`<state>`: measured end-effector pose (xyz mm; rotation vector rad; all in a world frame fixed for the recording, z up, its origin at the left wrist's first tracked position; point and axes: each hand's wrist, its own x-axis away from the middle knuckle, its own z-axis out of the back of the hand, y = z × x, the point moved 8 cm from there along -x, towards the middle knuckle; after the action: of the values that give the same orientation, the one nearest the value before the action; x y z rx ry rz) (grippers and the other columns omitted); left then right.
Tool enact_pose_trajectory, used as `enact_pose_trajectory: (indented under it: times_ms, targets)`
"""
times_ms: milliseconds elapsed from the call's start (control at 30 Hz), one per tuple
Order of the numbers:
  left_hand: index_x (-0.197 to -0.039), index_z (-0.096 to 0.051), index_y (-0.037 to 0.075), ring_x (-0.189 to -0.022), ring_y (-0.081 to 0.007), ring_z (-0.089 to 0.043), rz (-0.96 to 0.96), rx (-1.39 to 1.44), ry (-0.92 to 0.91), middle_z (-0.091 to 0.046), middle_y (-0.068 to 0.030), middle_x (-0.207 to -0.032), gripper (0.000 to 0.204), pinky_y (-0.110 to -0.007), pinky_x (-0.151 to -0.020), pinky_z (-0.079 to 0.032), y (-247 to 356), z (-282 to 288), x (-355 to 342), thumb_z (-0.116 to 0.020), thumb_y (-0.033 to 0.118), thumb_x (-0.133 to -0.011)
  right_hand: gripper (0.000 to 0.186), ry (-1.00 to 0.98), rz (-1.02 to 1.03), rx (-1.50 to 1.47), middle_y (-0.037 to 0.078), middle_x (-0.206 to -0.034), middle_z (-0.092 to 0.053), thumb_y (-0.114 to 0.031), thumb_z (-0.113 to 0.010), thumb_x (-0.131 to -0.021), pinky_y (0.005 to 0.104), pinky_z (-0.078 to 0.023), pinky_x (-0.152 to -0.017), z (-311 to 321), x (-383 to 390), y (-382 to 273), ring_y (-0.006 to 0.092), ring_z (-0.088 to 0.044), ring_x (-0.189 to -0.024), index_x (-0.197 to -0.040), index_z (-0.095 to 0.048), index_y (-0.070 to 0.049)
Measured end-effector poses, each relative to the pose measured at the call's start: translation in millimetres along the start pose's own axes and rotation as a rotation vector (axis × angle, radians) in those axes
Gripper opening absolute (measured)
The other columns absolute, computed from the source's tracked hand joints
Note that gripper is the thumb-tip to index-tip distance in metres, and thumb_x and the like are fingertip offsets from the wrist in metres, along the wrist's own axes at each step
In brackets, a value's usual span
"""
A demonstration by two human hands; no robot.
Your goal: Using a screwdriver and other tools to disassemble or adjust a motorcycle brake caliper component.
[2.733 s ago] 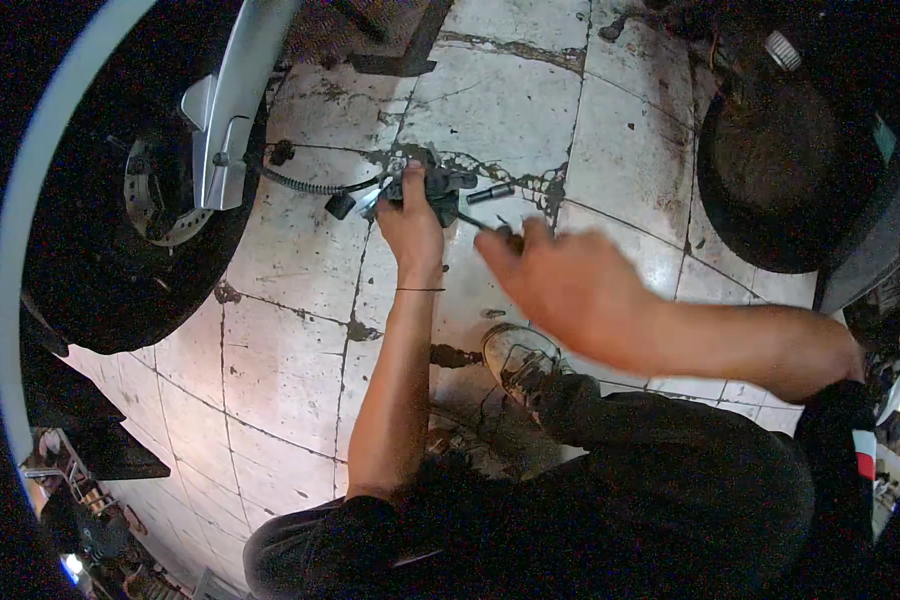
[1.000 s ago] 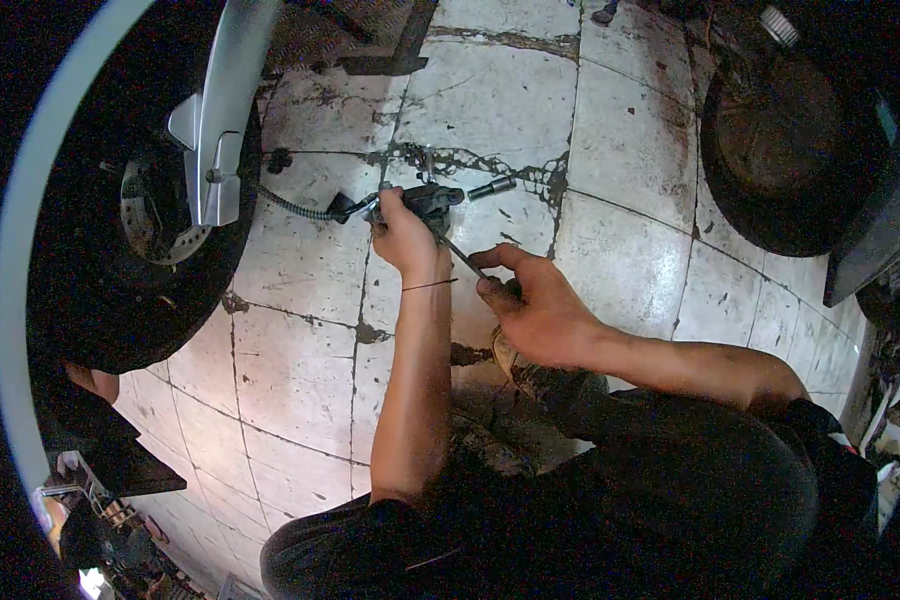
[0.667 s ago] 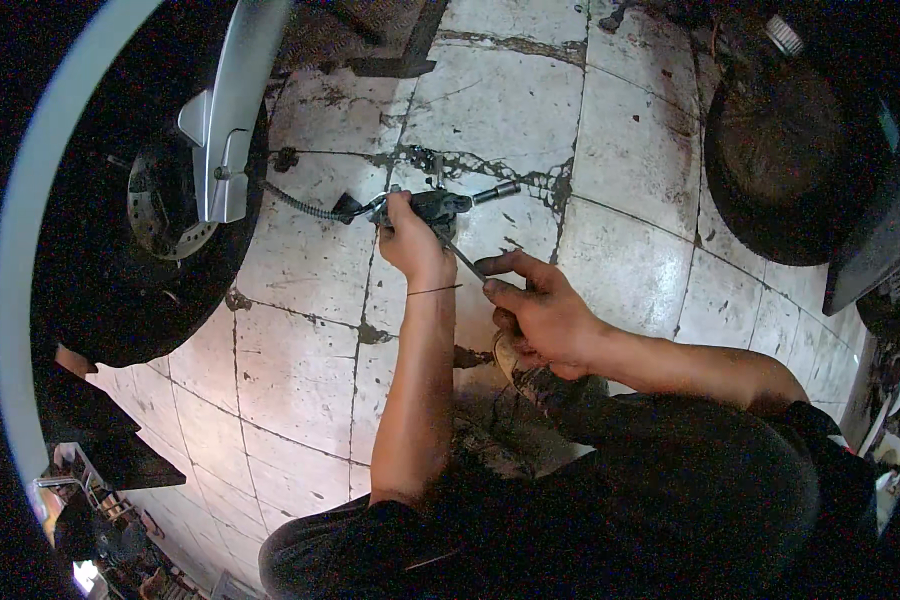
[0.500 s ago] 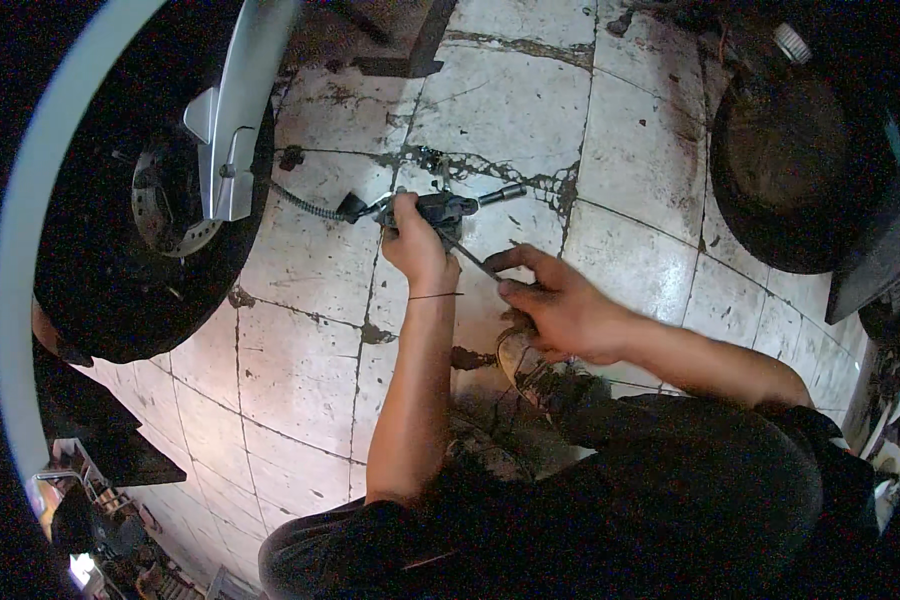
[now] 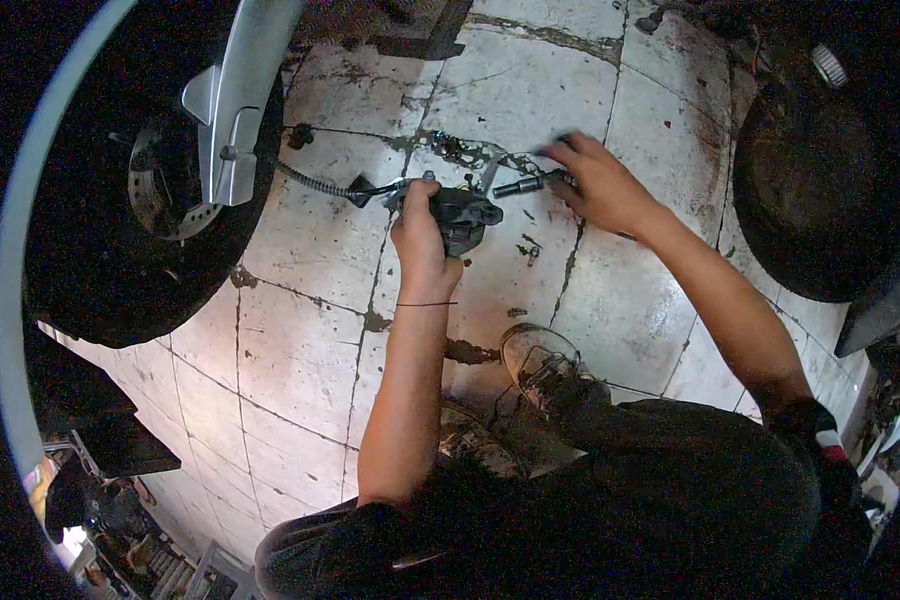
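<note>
My left hand grips a dark brake caliper above the tiled floor, thumb over its left end; a spring-wrapped hose runs from it toward the wheel at left. Just right of the caliper lies a dark metal cylinder. My right hand is at that cylinder's right end, fingertips blurred by motion; whether it grips anything is unclear. A thin dark shaft shows under its wrist. Small dark bits lie on the floor below the cylinder.
A wheel with brake disc and silver fork stands at left. A dark round tire-like object is at right. My shoe is below my hands. Assorted metal items fill the lower left.
My right hand has left the slim tool's position below the caliper and moved up and right to the cylinder. My left hand still holds the caliper, now slightly farther right.
</note>
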<state>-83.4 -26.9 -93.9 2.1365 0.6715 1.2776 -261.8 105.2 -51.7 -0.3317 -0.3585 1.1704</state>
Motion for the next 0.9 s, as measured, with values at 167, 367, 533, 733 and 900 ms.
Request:
enact_pose_trajectory:
  times_ms: [167,367,533,733,900]
  targets:
    - [-0.092,-0.061,0.006,-0.072,-0.0203,-0.066,0.155,0.052,-0.165,-0.066,-0.0073,-0.084,0.02,-0.036,-0.062,-0.054,-12.2,-5.2,-1.6,-0.06,0.026,-0.089,0.038,-0.045,0.34,0.105,0.016,-0.137,-0.051,-0.032,-0.061,-0.094,0.0488,-0.034,-0.11,-3.8,-40.6,-38.2,0.0354,-0.043,-0.129,-0.125,-0.063,-0.011]
    - [-0.095,-0.06,0.008,-0.071,-0.028,-0.069,0.154,-0.005,-0.169,-0.068,-0.0116,-0.084,0.025,-0.042,-0.066,-0.06,-14.9,20.8,-9.9,-0.056,0.033,-0.09,0.028,-0.284,0.378,-0.016,0.013,-0.102,-0.065,-0.032,-0.057,-0.097,0.0466,-0.04,-0.097,-10.5,-20.3,-49.4,0.0306,-0.055,-0.11,-0.099,-0.065,-0.005]
    - [-0.088,-0.061,0.002,-0.065,-0.0158,-0.062,-0.036,-0.106,-0.023,-0.064,-0.0051,-0.078,0.019,-0.029,-0.059,-0.051,-8.1,14.4,-0.4,-0.064,0.02,-0.088,0.02,-0.247,0.123,-0.016,0.018,-0.076,-0.066,-0.022,-0.061,-0.094,0.0494,-0.05,-0.077,-19.8,0.4,-56.1,0.0406,-0.064,-0.078,-0.092,-0.063,-0.002]
    - [-0.083,-0.062,0.001,-0.063,-0.0091,-0.053,-0.236,-0.189,0.071,-0.062,-0.0022,-0.078,0.017,-0.026,-0.057,-0.045,5.6,17.6,-0.6,-0.064,0.017,-0.089,0.043,-0.221,-0.031,-0.118,0.024,-0.07,-0.065,-0.008,-0.061,-0.087,0.0532,-0.051,-0.072,10.9,7.1,-86.4,0.0466,-0.064,-0.074,-0.125,-0.043,-0.001]
    - [-0.086,-0.063,-0.004,-0.067,-0.0074,-0.051,-0.341,-0.175,0.154,-0.062,-0.0017,-0.076,0.017,-0.026,-0.061,-0.045,5.8,16.4,-1.9,-0.066,0.013,-0.086,0.03,-0.068,-0.212,-0.318,0.026,-0.067,-0.062,-0.012,-0.062,-0.092,0.0542,-0.048,-0.066,5.3,-2.1,-76.4,0.0494,-0.063,-0.071,-0.11,-0.042,0.001]
